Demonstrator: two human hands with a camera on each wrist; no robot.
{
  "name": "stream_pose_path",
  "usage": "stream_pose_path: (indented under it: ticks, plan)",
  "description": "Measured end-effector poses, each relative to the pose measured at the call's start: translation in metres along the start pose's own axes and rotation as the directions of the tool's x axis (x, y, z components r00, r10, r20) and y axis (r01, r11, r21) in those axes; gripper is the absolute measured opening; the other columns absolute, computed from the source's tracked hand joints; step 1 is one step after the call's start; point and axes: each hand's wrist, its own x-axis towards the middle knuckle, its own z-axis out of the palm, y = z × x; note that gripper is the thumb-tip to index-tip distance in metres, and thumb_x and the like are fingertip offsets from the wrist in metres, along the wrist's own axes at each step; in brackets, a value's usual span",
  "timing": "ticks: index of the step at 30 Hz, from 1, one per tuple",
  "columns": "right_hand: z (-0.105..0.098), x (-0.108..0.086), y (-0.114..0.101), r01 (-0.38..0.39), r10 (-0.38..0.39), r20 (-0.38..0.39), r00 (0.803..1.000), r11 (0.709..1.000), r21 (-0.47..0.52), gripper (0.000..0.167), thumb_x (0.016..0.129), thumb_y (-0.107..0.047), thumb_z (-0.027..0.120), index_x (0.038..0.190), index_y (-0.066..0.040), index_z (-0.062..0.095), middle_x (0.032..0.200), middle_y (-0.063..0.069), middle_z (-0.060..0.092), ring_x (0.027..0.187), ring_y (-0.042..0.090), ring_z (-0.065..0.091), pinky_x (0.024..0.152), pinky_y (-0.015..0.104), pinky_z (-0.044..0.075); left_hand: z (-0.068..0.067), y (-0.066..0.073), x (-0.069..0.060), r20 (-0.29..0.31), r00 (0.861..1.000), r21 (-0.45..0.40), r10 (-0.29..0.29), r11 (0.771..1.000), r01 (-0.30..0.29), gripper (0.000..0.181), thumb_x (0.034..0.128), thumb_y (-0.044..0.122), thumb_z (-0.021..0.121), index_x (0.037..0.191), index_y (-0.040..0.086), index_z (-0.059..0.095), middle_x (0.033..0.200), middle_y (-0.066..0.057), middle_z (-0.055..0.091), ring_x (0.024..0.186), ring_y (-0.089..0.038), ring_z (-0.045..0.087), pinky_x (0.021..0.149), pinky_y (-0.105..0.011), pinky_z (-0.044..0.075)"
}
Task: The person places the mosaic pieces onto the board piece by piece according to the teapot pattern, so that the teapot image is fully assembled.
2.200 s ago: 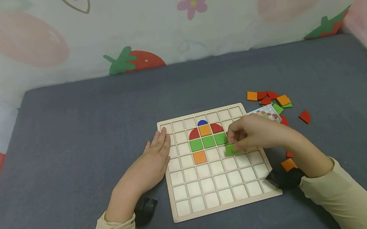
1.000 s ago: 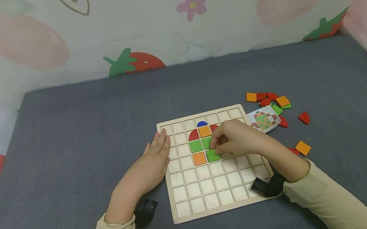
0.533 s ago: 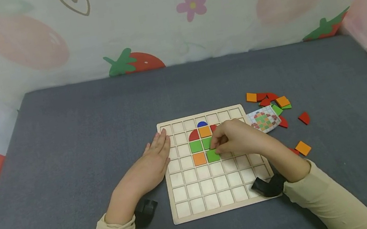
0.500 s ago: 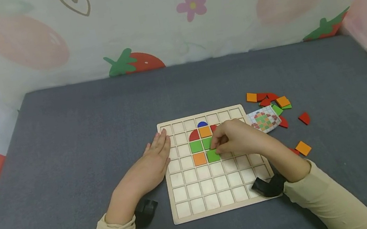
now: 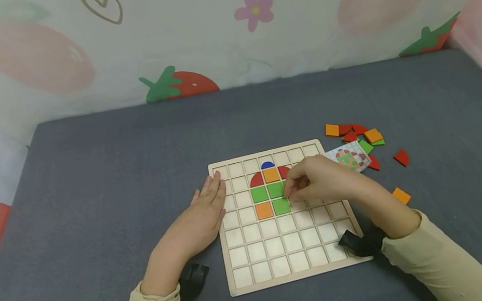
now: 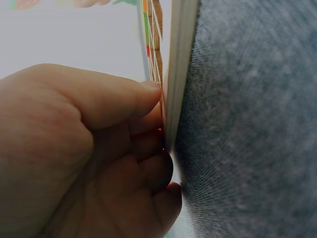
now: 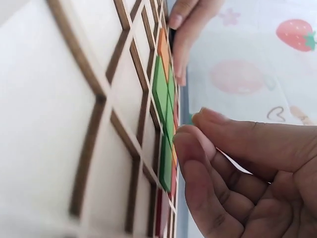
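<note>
Narrowed fingers empty, the right hand (image 5: 321, 178) has left the green square (image 5: 281, 206) in the board (image 5: 256, 251) — one more placed — the left hand (image 5: 200, 222) straight-fingered.

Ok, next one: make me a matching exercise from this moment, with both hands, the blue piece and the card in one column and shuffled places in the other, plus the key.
Column one
1. left hand
2. right hand
3. blue piece
4. card

Column two
A. in the top row of the board
B. by the loose pieces, at the board's right side
C. on the board's left edge
D. over the board, fingertips by the green tiles

Right pairs: 1-C, 2-D, 3-A, 4-B
</note>
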Motion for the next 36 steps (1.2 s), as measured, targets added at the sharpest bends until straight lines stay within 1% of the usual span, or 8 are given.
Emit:
stream_pose_path:
  ticks: [6, 12, 19, 22, 25, 30, 34, 36]
  plan:
    - [-0.011, -0.019, 0.009, -0.010, 0.009, 0.002, 1.000, 0.999, 0.040, 0.003, 0.082, -0.001, 0.070, 0.085, -0.002, 0.070, 0.076, -0.001, 0.066, 0.068, 0.014, 0.059, 0.064, 0.027, 0.051, 0.001, 0.000, 0.000, -0.003, 1.000, 0.008, 0.004, 1.000, -0.004, 0.050, 0.0992, 0.009, 0.044, 0.141, -0.014, 0.028, 0.152, -0.027, 0.016, 0.141, -0.037, 0.014, 0.110, -0.050, 0.021]
    - [-0.021, -0.045, 0.020, -0.007, 0.007, 0.007, 1.000, 0.998, 0.068, 0.005, 0.082, -0.004, 0.071, 0.086, -0.003, 0.069, 0.080, -0.001, 0.066, 0.070, 0.014, 0.060, 0.065, 0.026, 0.052, 0.001, -0.001, 0.000, -0.005, 1.000, 0.011, 0.008, 1.000, -0.008, 0.050, 0.0991, 0.009, 0.044, 0.141, -0.014, 0.028, 0.151, -0.027, 0.017, 0.140, -0.037, 0.014, 0.110, -0.050, 0.021]
    - [-0.029, -0.076, 0.037, -0.095, 0.091, 0.040, 0.995, 0.990, 0.108, 0.008, 0.083, -0.008, 0.072, 0.090, -0.004, 0.070, 0.082, 0.000, 0.067, 0.072, 0.013, 0.063, 0.067, 0.026, 0.054, 0.000, 0.000, 0.001, 0.001, 1.000, -0.001, -0.002, 1.000, 0.002, 0.050, 0.0996, 0.009, 0.042, 0.142, -0.013, 0.027, 0.152, -0.026, 0.015, 0.141, -0.036, 0.013, 0.111, -0.050, 0.020]
    - [-0.033, -0.087, 0.045, -0.102, 0.094, 0.065, 0.993, 0.986, 0.132, 0.010, 0.083, -0.009, 0.071, 0.091, -0.003, 0.069, 0.084, 0.001, 0.067, 0.074, 0.012, 0.064, 0.069, 0.026, 0.054, -0.001, 0.001, 0.002, 0.003, 1.000, -0.001, -0.002, 1.000, 0.002, 0.050, 0.0997, 0.009, 0.042, 0.142, -0.013, 0.027, 0.152, -0.026, 0.015, 0.141, -0.036, 0.013, 0.110, -0.050, 0.020]
    - [-0.035, -0.095, 0.052, -0.106, 0.092, 0.087, 0.992, 0.981, 0.163, 0.011, 0.084, -0.008, 0.070, 0.092, -0.001, 0.068, 0.086, 0.002, 0.067, 0.076, 0.012, 0.065, 0.070, 0.027, 0.054, -0.001, 0.001, 0.002, 0.004, 1.000, 0.005, -0.002, 1.000, 0.002, 0.050, 0.0997, 0.009, 0.042, 0.142, -0.013, 0.027, 0.152, -0.026, 0.015, 0.141, -0.037, 0.013, 0.110, -0.050, 0.020]
    - [-0.038, -0.106, 0.059, -0.128, 0.110, 0.117, 0.987, 0.979, 0.161, 0.008, 0.084, -0.007, 0.069, 0.091, -0.002, 0.068, 0.084, 0.000, 0.068, 0.074, 0.012, 0.065, 0.065, 0.027, 0.054, -0.001, 0.002, 0.002, 0.006, 1.000, 0.004, -0.002, 1.000, 0.002, 0.050, 0.0998, 0.009, 0.042, 0.142, -0.013, 0.027, 0.152, -0.026, 0.015, 0.141, -0.037, 0.013, 0.110, -0.050, 0.020]
    - [-0.037, -0.112, 0.064, -0.143, 0.125, 0.125, 0.984, 0.978, 0.152, 0.004, 0.084, -0.005, 0.069, 0.087, -0.005, 0.068, 0.080, -0.003, 0.067, 0.071, 0.011, 0.064, 0.062, 0.027, 0.054, -0.002, 0.002, 0.001, 0.009, 1.000, 0.002, -0.002, 1.000, 0.002, 0.050, 0.0997, 0.009, 0.042, 0.142, -0.013, 0.027, 0.152, -0.026, 0.015, 0.141, -0.037, 0.013, 0.111, -0.050, 0.019]
    - [-0.037, -0.114, 0.066, -0.145, 0.127, 0.117, 0.985, 0.977, 0.159, 0.004, 0.083, -0.005, 0.070, 0.087, -0.005, 0.068, 0.079, -0.002, 0.067, 0.070, 0.010, 0.064, 0.061, 0.027, 0.053, -0.002, 0.002, 0.001, 0.011, 1.000, 0.001, -0.001, 1.000, 0.001, 0.051, 0.0997, 0.009, 0.043, 0.142, -0.013, 0.026, 0.152, -0.026, 0.014, 0.141, -0.036, 0.012, 0.111, -0.050, 0.019]
